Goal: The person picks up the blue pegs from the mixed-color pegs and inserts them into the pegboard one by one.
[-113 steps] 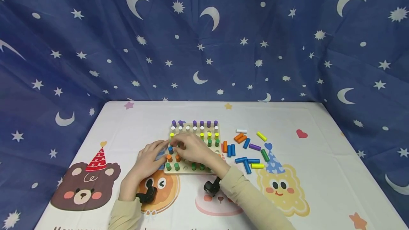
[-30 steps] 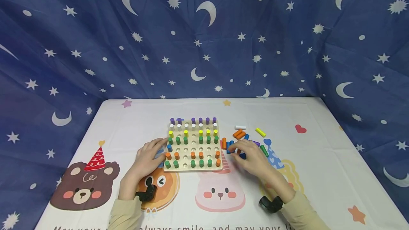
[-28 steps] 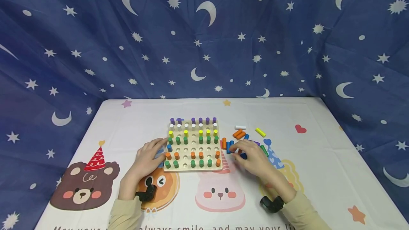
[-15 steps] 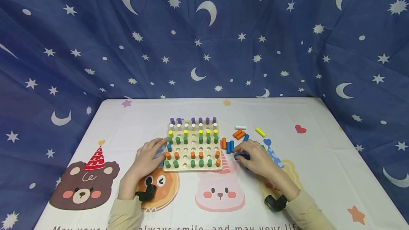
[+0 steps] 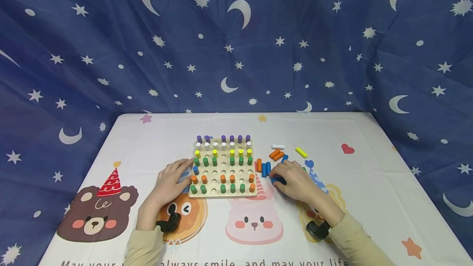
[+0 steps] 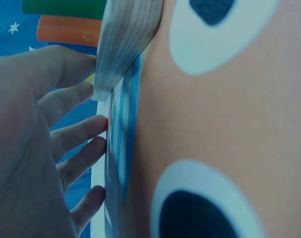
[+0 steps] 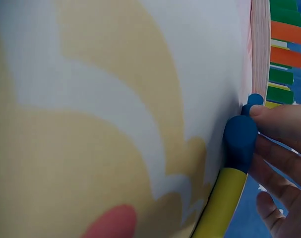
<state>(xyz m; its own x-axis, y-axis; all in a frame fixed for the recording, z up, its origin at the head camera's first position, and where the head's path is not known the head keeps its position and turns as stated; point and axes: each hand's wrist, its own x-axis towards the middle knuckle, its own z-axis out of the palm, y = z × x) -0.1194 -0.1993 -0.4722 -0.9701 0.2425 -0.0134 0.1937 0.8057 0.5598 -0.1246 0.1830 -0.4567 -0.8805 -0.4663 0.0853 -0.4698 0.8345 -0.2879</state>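
Observation:
A wooden pegboard (image 5: 219, 195) carries rows of purple, white, yellow, green, blue and orange pegs, with several bare holes between them. My left hand (image 5: 171, 182) rests at its left side; in the left wrist view the thumb and index finger touch the board's edge and the other fingers lie loosely extended. Among the loose pegs to the right of the board is my right hand (image 5: 293, 180), its fingertips at a blue peg (image 5: 278, 180). In the right wrist view the thumb tip overlaps blue pegs, and I cannot tell whether one is pinched. A yellow peg (image 7: 220, 203) lies nearby.
Two blue pegs (image 5: 266, 170) and an orange peg (image 5: 259, 165) lie side by side at the board's right edge. Farther back lie more orange pegs (image 5: 276, 155), a white peg (image 5: 278, 147) and a yellow peg (image 5: 301, 152). A printed white cloth (image 5: 369, 167) covers the table.
From over the board, where one blue peg stands in the left column, my right hand has moved right to the loose pegs and shifted slightly among them. My left hand has stayed put.

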